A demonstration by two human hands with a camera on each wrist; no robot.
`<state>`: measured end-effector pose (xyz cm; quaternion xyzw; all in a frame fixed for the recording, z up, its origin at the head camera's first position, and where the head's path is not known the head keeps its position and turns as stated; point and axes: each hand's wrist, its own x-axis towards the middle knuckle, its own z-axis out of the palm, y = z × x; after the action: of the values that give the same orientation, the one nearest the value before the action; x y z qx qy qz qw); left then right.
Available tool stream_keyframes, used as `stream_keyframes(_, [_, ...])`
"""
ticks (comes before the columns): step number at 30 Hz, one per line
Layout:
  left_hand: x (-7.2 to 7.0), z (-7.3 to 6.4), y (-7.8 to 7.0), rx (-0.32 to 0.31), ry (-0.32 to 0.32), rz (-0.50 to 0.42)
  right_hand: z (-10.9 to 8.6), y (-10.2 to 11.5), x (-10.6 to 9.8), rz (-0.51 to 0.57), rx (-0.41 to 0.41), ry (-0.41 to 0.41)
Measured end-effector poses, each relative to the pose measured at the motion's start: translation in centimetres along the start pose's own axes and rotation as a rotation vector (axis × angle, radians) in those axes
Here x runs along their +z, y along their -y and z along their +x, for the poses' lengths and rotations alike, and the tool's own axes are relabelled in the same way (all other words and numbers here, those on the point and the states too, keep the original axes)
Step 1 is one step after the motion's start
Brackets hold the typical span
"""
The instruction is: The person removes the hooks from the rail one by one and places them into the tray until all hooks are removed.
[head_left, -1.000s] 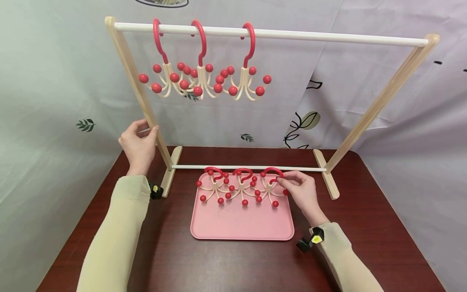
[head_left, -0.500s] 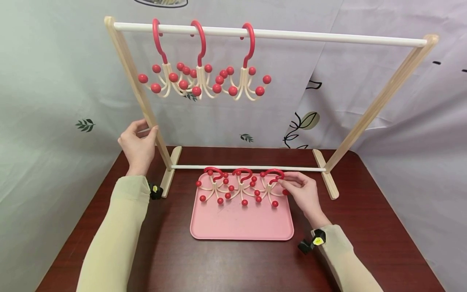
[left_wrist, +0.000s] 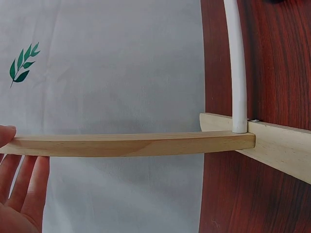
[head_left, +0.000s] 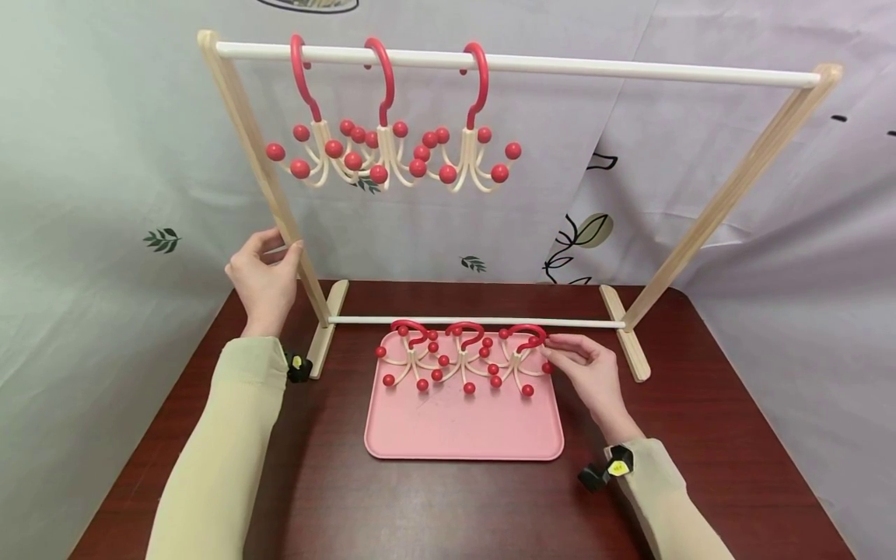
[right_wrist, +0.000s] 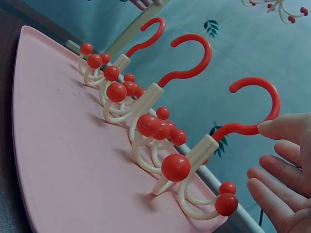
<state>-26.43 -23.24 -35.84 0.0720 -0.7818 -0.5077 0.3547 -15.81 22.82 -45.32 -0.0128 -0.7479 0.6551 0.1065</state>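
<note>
My left hand point(head_left: 264, 272) grips the left wooden post point(head_left: 248, 128) of a hanger rack; in the left wrist view, thumb and fingers lie on opposite sides of this post point(left_wrist: 126, 144). Three cream multi-arm hangers with red hooks and red ball tips stand on a pink tray point(head_left: 463, 428). Beside the rightmost hanger point(head_left: 516, 359) is my right hand point(head_left: 586, 377), fingers loosely extended. The right wrist view shows its thumb tip point(right_wrist: 272, 128) right at the red hook point(right_wrist: 274, 99), the other fingers spread below.
Three matching hangers, among them the right one point(head_left: 469, 152), hang from the white top rod point(head_left: 630, 71). A lower white rod point(head_left: 581, 322) runs just behind the tray. The rack's right post point(head_left: 728, 202) leans up from a wooden foot point(head_left: 633, 354) on the dark table point(head_left: 434, 513).
My right hand has shifted slightly right, its fingertips drawing back from the rightmost hanger's hook on the tray. The left hand keeps its place on the post.
</note>
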Motion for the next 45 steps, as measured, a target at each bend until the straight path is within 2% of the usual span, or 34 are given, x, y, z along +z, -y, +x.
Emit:
stream_keyframes(8, [0.0,0.1,0.1,-0.001,0.000,-0.008,0.3,0.5,-0.3,0.026,0.001,-0.014])
stream_keyframes(20, [0.0,0.0,0.0,-0.001,-0.006,-0.011,1.6,2.1,0.5,0.078,-0.081,-0.057])
stream_keyframes(24, [0.0,0.0,0.0,-0.007,0.001,-0.009,1.9,3.4,1.0,0.105,-0.122,-0.077])
stream_keyframes(31, [-0.1,0.0,0.0,-0.008,0.010,0.001,2.3,6.5,2.2,0.165,-0.227,-0.060])
stream_keyframes(40, [-0.1,-0.1,-0.1,0.001,0.004,-0.006,2.9,10.1,3.0,0.162,-0.387,-0.026])
stream_keyframes(45, [-0.2,-0.1,-0.1,0.006,0.012,0.006,3.6,11.9,3.2,0.170,-0.432,-0.012])
